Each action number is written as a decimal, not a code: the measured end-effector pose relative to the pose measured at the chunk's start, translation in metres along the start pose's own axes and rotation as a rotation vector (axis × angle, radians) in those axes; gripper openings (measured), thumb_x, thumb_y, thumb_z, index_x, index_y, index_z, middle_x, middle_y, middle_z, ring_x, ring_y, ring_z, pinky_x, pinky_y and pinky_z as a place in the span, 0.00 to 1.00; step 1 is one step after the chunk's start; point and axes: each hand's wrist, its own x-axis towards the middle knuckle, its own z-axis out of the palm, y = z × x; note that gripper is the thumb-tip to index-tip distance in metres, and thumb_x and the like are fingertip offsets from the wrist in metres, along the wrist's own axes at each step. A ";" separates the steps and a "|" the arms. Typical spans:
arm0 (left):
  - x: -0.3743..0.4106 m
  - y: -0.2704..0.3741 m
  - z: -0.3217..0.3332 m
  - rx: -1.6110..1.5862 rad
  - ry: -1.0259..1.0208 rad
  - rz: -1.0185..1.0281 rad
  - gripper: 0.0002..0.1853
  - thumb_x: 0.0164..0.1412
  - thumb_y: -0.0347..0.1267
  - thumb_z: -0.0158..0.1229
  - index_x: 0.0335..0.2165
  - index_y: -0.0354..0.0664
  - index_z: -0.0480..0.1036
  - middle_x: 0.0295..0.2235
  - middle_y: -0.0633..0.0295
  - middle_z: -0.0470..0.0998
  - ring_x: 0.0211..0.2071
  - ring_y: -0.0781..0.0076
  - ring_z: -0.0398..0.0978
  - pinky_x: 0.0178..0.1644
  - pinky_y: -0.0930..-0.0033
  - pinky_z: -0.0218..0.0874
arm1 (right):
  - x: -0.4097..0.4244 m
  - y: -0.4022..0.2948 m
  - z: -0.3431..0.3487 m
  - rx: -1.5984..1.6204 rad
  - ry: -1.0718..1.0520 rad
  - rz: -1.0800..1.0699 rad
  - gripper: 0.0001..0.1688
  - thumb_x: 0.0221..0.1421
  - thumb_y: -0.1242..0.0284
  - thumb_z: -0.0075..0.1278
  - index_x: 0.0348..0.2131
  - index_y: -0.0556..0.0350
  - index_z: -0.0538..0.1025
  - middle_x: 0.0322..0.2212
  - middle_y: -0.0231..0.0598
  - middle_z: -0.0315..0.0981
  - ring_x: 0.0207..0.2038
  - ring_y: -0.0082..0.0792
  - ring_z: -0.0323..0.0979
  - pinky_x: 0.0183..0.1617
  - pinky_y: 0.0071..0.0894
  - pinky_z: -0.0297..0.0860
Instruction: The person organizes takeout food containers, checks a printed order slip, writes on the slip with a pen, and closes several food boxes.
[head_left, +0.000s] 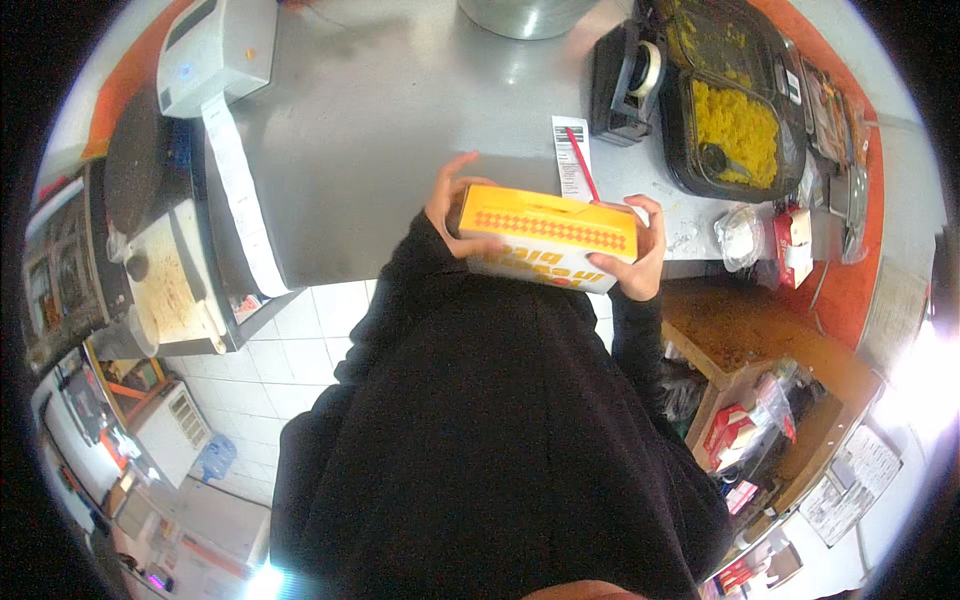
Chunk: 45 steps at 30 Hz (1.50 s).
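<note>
A yellow and white printed cardboard food box (551, 225) is held between both hands near the counter's front edge, close to the body. My left hand (465, 210) grips its left end, thumb on the printed white side. On its right end is my right hand (637, 247), with the thumb on the white side and fingers behind. Just beyond the box, a printed paper slip (571, 150) lies on the steel counter (360, 150) with a red pen or stick (582, 165) across it. The underside of the box is hidden.
A white label printer (225, 60) with a long paper strip (240, 195) stands at the left. To the right are a black tape dispenser (626, 86), a black container of yellow food (735, 131) and a red and white box (793, 244). A metal pot (529, 19) stands at the back.
</note>
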 end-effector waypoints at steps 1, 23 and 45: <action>0.005 -0.007 0.013 -0.048 0.054 0.018 0.49 0.33 0.33 0.65 0.52 0.42 0.44 0.41 0.54 0.64 0.43 0.65 0.64 0.50 0.65 0.51 | -0.001 0.000 -0.006 0.078 0.055 0.008 0.42 0.26 0.83 0.60 0.43 0.57 0.55 0.37 0.50 0.65 0.41 0.37 0.65 0.46 0.32 0.61; 0.137 -0.072 0.074 -0.310 0.165 -0.492 0.19 0.46 0.37 0.58 0.35 0.39 0.63 0.30 0.55 0.72 0.31 0.70 0.71 0.34 0.70 0.64 | -0.041 0.008 -0.032 -0.304 -0.407 0.453 0.08 0.47 0.71 0.48 0.26 0.53 0.76 0.22 0.33 0.69 0.27 0.20 0.63 0.32 0.18 0.60; 0.047 -0.038 0.082 -0.047 -0.071 -0.283 0.18 0.43 0.34 0.60 0.31 0.40 0.61 0.26 0.62 0.68 0.31 0.76 0.67 0.36 0.72 0.60 | 0.117 0.038 -0.108 0.108 0.096 0.606 0.17 0.48 0.71 0.48 0.35 0.68 0.69 0.30 0.44 0.70 0.30 0.28 0.71 0.34 0.19 0.68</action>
